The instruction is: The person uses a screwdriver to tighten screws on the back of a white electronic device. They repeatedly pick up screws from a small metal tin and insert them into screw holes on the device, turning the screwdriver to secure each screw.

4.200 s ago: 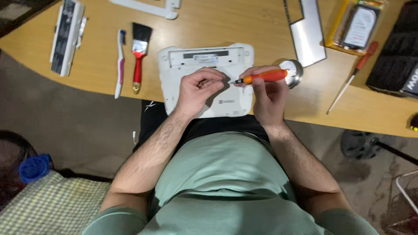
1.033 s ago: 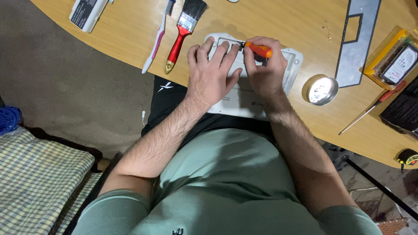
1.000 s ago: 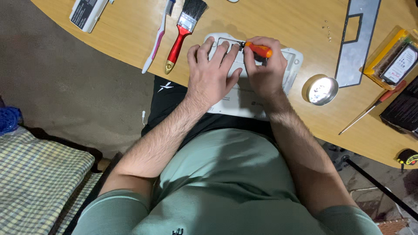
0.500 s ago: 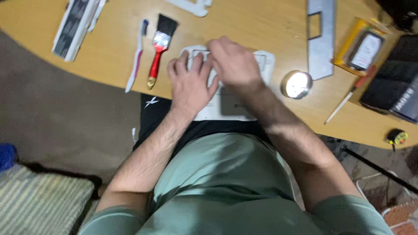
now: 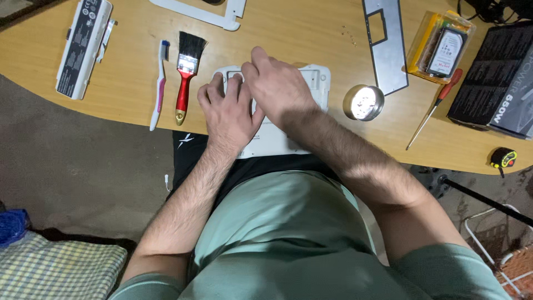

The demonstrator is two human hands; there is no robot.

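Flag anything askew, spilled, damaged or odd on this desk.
The white device under both hands overhangs the desk edge toward the lap. A few tiny loose screws lie scattered beside the metal bracket. Nothing looks spilled or broken.

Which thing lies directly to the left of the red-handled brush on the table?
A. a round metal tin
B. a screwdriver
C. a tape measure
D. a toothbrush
D: the toothbrush lies just left of the brush, while the screwdriver, tape measure and tin are all far to its right on the table.
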